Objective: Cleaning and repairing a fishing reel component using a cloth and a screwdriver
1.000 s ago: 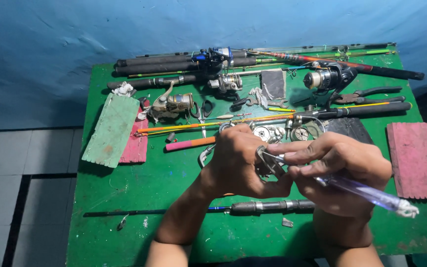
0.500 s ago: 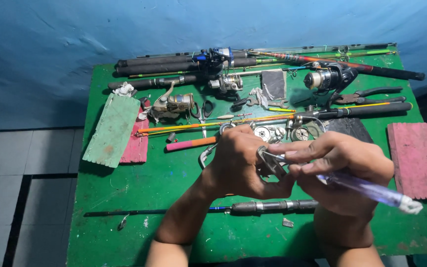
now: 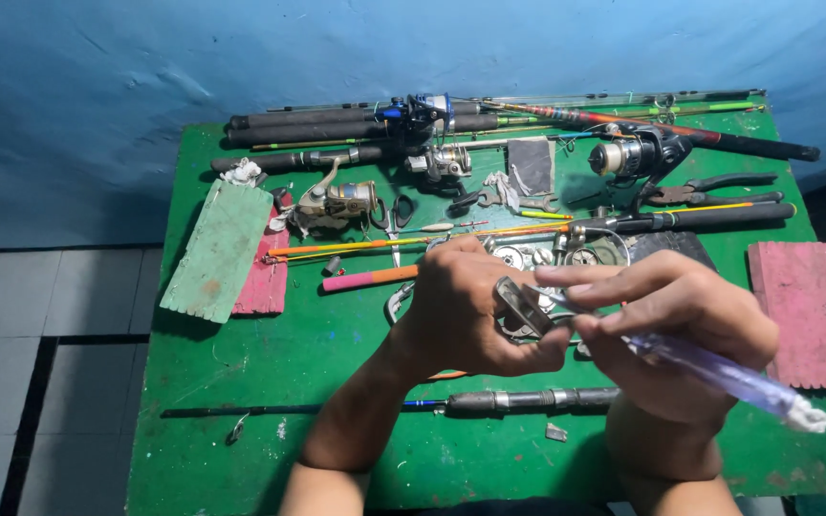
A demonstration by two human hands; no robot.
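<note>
Over the middle of a green table [image 3: 241,363], my left hand [image 3: 466,311] grips a small grey metal reel part [image 3: 518,308]. My right hand [image 3: 681,320] holds a clear purple pen-like tool [image 3: 719,371] with a white tip at its far end; its near end meets the metal part. My right index finger stretches out over the part. Both hands hover above the table, just in front of several loose reel pieces [image 3: 528,256].
Fishing rods [image 3: 336,124] and spinning reels [image 3: 633,158] lie along the table's far side. A green board [image 3: 217,250] and red board [image 3: 265,282] overhang the left edge; another red board [image 3: 805,298] lies right. A dark rod section [image 3: 518,399] lies near me. Pliers [image 3: 709,189] rest far right.
My hands stay nearly in place. The purple tool's white end has dropped slightly lower and to the right as my right hand shifts a little.
</note>
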